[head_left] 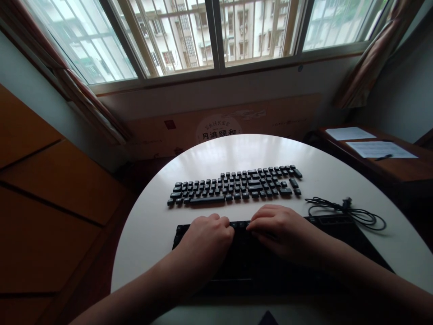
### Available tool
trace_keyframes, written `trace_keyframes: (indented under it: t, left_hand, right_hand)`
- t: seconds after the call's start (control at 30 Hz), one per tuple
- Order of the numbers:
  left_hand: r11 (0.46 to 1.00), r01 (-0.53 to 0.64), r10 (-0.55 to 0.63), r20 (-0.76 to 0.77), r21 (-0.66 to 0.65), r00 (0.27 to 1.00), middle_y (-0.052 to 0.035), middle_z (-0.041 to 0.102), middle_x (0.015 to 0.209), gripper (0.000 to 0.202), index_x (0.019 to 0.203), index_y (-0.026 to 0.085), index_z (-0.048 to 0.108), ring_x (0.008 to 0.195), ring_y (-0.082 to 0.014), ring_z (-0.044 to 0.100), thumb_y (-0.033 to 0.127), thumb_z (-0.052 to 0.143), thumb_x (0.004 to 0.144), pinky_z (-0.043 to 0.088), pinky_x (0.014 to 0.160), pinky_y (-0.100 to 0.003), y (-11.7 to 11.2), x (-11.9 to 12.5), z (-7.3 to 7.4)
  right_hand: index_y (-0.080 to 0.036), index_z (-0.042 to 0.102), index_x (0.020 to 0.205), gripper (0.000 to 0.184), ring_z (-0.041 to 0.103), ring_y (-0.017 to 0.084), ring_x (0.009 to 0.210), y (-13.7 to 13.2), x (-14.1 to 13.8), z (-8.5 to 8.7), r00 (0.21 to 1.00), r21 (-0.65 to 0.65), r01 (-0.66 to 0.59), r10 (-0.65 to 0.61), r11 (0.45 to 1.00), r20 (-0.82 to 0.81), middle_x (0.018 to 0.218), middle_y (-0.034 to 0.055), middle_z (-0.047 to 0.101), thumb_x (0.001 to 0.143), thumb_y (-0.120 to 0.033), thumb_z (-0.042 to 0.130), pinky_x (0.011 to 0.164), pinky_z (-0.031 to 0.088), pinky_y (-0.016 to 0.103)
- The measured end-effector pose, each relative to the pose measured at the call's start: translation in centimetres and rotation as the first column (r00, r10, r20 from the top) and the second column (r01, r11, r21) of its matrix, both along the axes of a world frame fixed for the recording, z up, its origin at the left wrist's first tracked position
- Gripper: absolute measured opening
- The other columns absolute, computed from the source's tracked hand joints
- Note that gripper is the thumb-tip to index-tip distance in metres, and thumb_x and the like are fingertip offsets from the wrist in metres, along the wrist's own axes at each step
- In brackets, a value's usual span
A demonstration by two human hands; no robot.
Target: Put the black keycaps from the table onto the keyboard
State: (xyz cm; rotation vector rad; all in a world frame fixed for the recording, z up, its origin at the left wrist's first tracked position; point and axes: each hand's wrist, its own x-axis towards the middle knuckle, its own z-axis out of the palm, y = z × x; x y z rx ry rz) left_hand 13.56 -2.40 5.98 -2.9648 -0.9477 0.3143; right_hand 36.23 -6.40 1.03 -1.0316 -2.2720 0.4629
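Observation:
A black keyboard [241, 266] lies on the white table, its near part dark in shadow. Over the left of its top row, my left hand [211, 232] is closed with the fingers curled under; what they hold, if anything, is hidden. My right hand [282, 228] reaches to the same row from the right, thumb and fingers brought together at its edge, and I cannot make out anything between them. A few keycaps [241, 224] show on the board between the hands. Beyond it, loose black keycaps [255, 187] are laid out in rows, with a long space bar [207, 200] at the front.
A coiled black cable [363, 216] lies behind the keyboard's right end on the round white table [142, 243]. To the right, a brown desk [419, 167] holds papers [380, 149] and a pen [384, 157]. Orange-brown cabinets [43, 216] stand left; a dark pointed object [268, 318] shows at the bottom edge.

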Motion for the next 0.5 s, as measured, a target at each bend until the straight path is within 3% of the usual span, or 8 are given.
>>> trace_keyframes:
  t: [0.2, 0.33, 0.4, 0.5]
  left_hand:
    - [0.999, -0.039, 0.040, 0.038, -0.031, 0.998, -0.0051, 0.069, 0.083, 0.019, 0.085, 0.018, 0.070, 0.074, -0.0206, 0.062, 0.021, 0.056, 0.097, 0.046, 0.063, -0.031, 0.3, 0.2, -0.1]
    - [0.998, -0.048, 0.051, 0.104, -0.029, 0.993, -0.0045, 0.070, 0.087, 0.015, 0.082, 0.018, 0.070, 0.081, -0.0210, 0.061, 0.022, 0.062, 0.094, 0.047, 0.070, -0.031, 1.2, 0.0, 0.0]
    - [0.999, -0.045, 0.048, 0.179, -0.017, 0.983, -0.0045, 0.070, 0.098, 0.005, 0.093, 0.020, 0.071, 0.091, -0.0230, 0.061, 0.022, 0.068, 0.090, 0.048, 0.079, -0.034, 1.7, -0.3, 0.0]
    - [0.994, -0.063, 0.084, 0.251, -0.090, 0.964, -0.0038, 0.069, 0.112, 0.028, 0.113, 0.024, 0.067, 0.104, -0.0250, 0.060, 0.023, 0.072, 0.086, 0.047, 0.090, -0.038, 2.5, -0.8, -0.1]
  right_hand:
    - [-0.019, 0.071, 0.103, 0.018, 0.062, 0.021, 0.088, 0.1, 0.1, -0.1, 1.000, -0.014, -0.003, 0.003, 1.000, -0.020, 0.098, 0.0041, 0.069, 0.093, -0.009, 0.059, 0.079, 0.046, 0.034]
    - [-0.019, 0.071, 0.103, 0.017, 0.062, 0.020, 0.087, 0.2, 0.1, 0.0, 1.000, -0.012, -0.001, 0.000, 1.000, -0.028, 0.098, 0.0029, 0.069, 0.093, -0.009, 0.061, 0.078, 0.046, 0.033]
    - [-0.018, 0.071, 0.102, 0.017, 0.062, 0.020, 0.088, 0.2, 0.1, 0.0, 1.000, -0.015, 0.000, 0.000, 1.000, -0.026, 0.098, 0.0032, 0.069, 0.092, -0.008, 0.061, 0.079, 0.046, 0.033]
    - [-0.018, 0.071, 0.103, 0.019, 0.062, 0.020, 0.089, 0.1, 0.0, 0.0, 1.000, -0.022, -0.005, 0.005, 1.000, -0.023, 0.099, 0.0038, 0.069, 0.091, -0.007, 0.060, 0.079, 0.046, 0.033]
